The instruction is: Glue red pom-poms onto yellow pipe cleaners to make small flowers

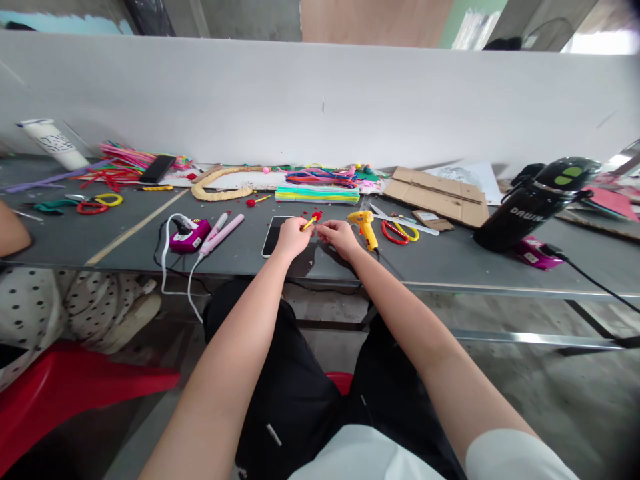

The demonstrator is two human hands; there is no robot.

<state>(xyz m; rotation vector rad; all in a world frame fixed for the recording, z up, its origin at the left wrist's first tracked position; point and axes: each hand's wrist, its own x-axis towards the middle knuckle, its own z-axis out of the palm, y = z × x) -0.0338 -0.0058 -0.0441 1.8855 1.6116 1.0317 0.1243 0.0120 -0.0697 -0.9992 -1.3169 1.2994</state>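
Observation:
Between my hands is a small red and yellow craft piece [311,221], its red tuft pointing up and right. My left hand [294,237] is closed on its yellow part, above a phone [273,237] lying flat. My right hand [337,238] is beside the piece with thumb and fingertips pinched together; what they hold, if anything, is too small to make out. A yellow glue gun [367,230] lies just right of my right hand. Bundled pipe cleaners [317,195] lie behind both hands.
Scissors [395,233], cardboard [435,195] and a black bottle [525,210] are on the right. A pink straightener-like tool [223,235], its white cord and a purple power block [190,236] lie left. Another person's arm [13,230] rests at far left.

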